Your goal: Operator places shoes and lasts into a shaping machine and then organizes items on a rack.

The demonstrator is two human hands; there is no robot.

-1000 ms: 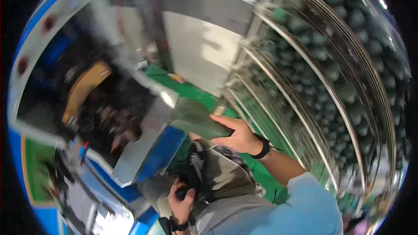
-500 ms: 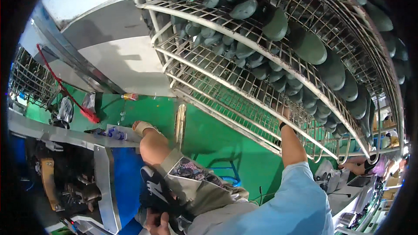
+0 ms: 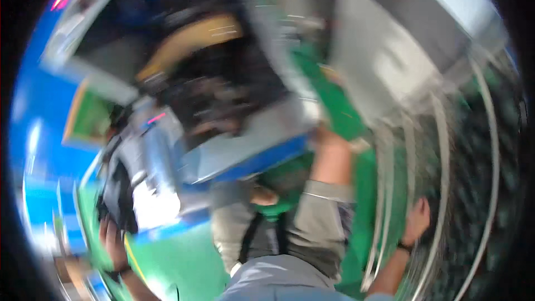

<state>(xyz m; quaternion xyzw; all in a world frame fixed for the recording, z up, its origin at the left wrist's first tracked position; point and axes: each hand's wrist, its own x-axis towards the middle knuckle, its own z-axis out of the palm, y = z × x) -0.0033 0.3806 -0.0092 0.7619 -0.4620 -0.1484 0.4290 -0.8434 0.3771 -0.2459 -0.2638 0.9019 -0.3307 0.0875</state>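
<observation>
My left hand [image 3: 113, 243] is at the lower left, its fingers against the lower end of a black shoe [image 3: 118, 198] and seemingly gripping it; the thumb side is hidden. Motion smears the shoe's outline, and it overlaps a grey and white part of the machine. On the right, my right hand [image 3: 417, 223] is beside the pale bars of a wire rack [image 3: 443, 161]. Its fingers are too blurred to show whether they hold anything.
A machine [image 3: 245, 145] with a dark interior and a curved tan part [image 3: 195, 39] fills the upper left. Dark, blurred shapes [image 3: 473, 189] crowd the rack. Green floor [image 3: 173, 262] shows below the machine. A whitish panel [image 3: 384, 56] stands at the upper right.
My view has swung left toward the machine, so the rack now lies at the right. My left hand and the black shoe are out to the left; my right hand is no longer reaching far forward.
</observation>
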